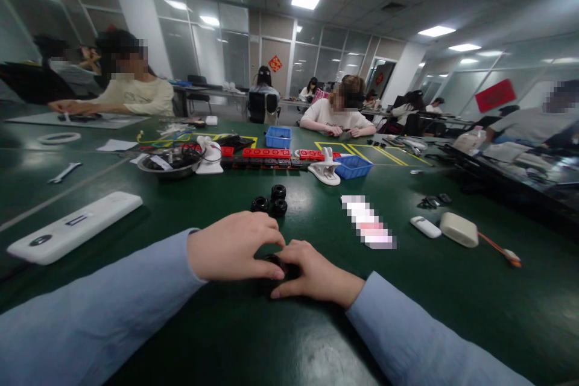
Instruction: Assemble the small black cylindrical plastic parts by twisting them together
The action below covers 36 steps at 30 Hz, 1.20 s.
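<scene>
My left hand [237,247] and my right hand [312,274] meet low over the green table, fingers and thumbs curled around a small black wheel [273,259]. Most of that wheel is hidden by my fingers, but its dark round edge shows between them. Just beyond my left hand, three more black wheels with chunky tyres stand close together: a left one [260,204], a back one [278,192] and a front right one [279,207].
A long white device [76,226] lies left, near a wrench [66,172]. Farther off are a metal bowl [169,172], a red-and-black strip [266,154] and blue baskets [353,167]. A blurred-out phone [367,222] and beige case [459,229] lie right. Other people sit around.
</scene>
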Available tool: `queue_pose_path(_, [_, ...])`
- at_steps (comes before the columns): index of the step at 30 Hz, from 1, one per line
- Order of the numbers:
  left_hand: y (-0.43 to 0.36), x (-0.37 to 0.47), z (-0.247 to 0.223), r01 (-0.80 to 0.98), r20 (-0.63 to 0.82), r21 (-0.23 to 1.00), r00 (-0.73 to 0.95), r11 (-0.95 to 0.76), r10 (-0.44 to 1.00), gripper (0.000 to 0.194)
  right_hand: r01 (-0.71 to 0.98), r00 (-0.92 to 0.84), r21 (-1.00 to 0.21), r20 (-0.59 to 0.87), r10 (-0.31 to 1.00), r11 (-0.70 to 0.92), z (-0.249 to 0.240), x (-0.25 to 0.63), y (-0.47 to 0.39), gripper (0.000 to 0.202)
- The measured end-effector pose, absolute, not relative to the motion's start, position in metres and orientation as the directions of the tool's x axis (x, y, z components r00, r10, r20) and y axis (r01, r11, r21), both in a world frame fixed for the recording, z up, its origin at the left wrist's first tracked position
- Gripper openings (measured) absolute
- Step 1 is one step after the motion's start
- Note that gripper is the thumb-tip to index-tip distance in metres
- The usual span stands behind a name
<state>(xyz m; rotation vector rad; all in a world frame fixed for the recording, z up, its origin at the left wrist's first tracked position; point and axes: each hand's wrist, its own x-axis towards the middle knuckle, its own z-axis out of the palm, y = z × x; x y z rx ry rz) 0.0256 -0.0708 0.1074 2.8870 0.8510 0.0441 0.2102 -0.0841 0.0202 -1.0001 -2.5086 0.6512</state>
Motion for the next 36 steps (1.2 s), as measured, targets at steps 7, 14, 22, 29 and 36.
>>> queue_pose_path(7, [-0.063,0.021,0.110,0.354,-0.133,0.319,0.935,-0.879,0.328,0.038,0.506,-0.735,-0.531,0.146,0.662,0.679,0.020,0.214,-0.082,0.037])
queue_pose_path(14, [-0.063,0.024,0.108,0.374,-0.149,0.280,0.927,-0.884,0.345,0.037,0.522,-0.723,-0.534,0.136,0.677,0.665,0.024,0.212,-0.084,0.036])
queue_pose_path(22, [-0.072,0.027,0.110,0.453,-0.181,0.155,0.887,-0.878,0.426,0.034,0.517,-0.730,-0.530,0.137,0.670,0.672,0.023,0.213,-0.084,0.041])
queue_pose_path(29, [-0.088,0.034,0.108,0.617,-0.193,0.039,0.776,-0.786,0.600,0.027,0.524,-0.721,-0.524,0.147,0.677,0.672,0.022,0.211,-0.084,0.035])
queue_pose_path(36, [-0.094,0.039,0.105,0.688,-0.176,-0.054,0.707,-0.724,0.685,0.031,0.525,-0.718,-0.531,0.143,0.681,0.665,0.021,0.210,-0.083,0.035])
